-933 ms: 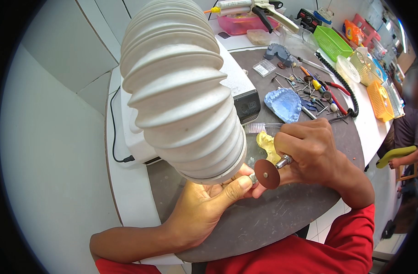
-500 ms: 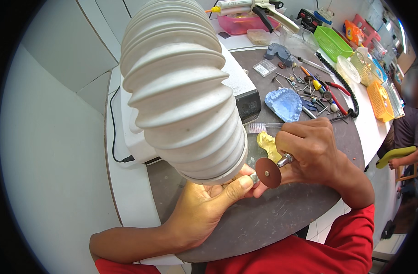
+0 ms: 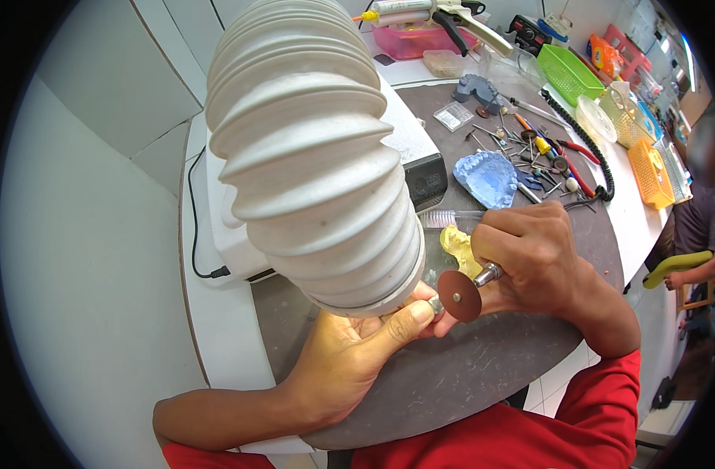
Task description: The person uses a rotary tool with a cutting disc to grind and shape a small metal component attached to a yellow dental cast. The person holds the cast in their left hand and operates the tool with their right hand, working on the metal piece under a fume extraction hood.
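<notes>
Metal piece (image 3: 435, 305): pinched between thumb and fingers of the left hand (image 3: 353, 352), just beside the brown disc (image 3: 460, 296) — contact between the two cannot be confirmed. Right hand (image 3: 529, 254) wrapped around the handpiece (image 3: 488, 274), which carries the disc at its tip. White hose (image 3: 318, 172) hides some left fingers. Beyond, on the tabletop (image 3: 420, 391) — yellow model (image 3: 457, 248), brush (image 3: 442, 220), blue model (image 3: 486, 178), then grey model (image 3: 477, 91).
</notes>
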The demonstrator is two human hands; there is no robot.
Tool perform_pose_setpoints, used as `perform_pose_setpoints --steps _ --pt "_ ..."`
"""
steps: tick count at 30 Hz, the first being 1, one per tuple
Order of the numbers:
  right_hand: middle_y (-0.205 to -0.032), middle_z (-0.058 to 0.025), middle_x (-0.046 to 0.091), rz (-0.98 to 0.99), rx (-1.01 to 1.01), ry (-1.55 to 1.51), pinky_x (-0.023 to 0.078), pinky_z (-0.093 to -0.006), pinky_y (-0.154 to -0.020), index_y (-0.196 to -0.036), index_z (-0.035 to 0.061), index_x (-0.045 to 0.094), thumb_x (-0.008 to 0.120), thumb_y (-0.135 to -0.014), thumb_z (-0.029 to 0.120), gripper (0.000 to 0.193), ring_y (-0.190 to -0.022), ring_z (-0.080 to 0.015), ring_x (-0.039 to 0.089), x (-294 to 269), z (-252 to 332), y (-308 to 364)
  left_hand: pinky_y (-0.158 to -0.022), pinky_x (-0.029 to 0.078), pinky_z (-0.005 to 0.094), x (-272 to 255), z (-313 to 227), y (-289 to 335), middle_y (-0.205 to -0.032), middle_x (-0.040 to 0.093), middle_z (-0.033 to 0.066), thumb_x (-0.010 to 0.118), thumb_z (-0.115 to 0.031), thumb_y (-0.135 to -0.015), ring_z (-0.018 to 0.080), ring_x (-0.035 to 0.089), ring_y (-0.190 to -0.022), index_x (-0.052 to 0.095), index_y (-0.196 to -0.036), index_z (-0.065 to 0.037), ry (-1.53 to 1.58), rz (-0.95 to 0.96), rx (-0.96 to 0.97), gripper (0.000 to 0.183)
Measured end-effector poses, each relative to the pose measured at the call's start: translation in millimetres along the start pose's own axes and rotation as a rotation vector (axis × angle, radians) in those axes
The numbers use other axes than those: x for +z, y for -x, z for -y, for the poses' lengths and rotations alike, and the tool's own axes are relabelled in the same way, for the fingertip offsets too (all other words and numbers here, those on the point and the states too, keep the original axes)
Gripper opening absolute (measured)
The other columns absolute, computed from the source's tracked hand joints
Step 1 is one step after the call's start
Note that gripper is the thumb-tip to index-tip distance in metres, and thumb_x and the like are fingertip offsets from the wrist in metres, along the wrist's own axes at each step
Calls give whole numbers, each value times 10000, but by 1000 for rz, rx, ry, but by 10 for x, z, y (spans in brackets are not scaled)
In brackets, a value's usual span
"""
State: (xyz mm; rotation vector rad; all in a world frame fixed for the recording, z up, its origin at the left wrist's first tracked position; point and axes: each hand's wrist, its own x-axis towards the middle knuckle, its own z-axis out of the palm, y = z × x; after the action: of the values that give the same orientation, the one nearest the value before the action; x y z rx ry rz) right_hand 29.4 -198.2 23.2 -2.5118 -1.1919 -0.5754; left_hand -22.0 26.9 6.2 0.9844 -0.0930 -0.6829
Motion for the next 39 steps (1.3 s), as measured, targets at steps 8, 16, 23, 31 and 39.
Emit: perform_pose_setpoints --steps 8,16,23,31,39 --pt "-531 -16 462 -16 -11 -32 390 -317 -391 -624 75 495 818 -617 568 589 -424 -188 528 -6 -8 -5 -947 468 368 -22 39 -3 -1081 602 103 548 -125 -999 169 589 -1020 484 -1136 -54 -5 -5 27 166" --pt "-534 -15 456 -19 -2 -14 386 -316 -386 -632 74 506 816 -633 541 561 -423 -181 528 -13 -10 8 -960 488 370 -14 50 -2 -1112 600 116 556 -105 -992 181 605 -1047 480 -1130 -66 0 -36 24 162" --pt "-540 -13 451 -17 -18 -7 385 -317 -383 -637 77 500 800 -638 566 574 -424 -179 525 -11 2 8 -932 477 357 -16 45 -7 -1064 604 99 551 -105 -994 169 592 -1028 481 -1125 -69 0 -7 40 152" --pt "-540 -13 457 -1 -6 -32 392 -318 -391 -642 77 493 800 -636 573 583 -428 -185 531 0 13 19 -916 470 345 -10 40 -6 -1025 606 96 556 -105 -991 160 582 -997 493 -1126 -26 6 -14 24 169" --pt "-530 -12 446 -2 -16 -31 389 -316 -389 -632 77 490 801 -625 585 596 -421 -182 524 -11 11 6 -920 467 346 -2 25 -2 -1034 607 97 553 -113 -994 157 580 -989 498 -1123 -18 3 -5 22 169"
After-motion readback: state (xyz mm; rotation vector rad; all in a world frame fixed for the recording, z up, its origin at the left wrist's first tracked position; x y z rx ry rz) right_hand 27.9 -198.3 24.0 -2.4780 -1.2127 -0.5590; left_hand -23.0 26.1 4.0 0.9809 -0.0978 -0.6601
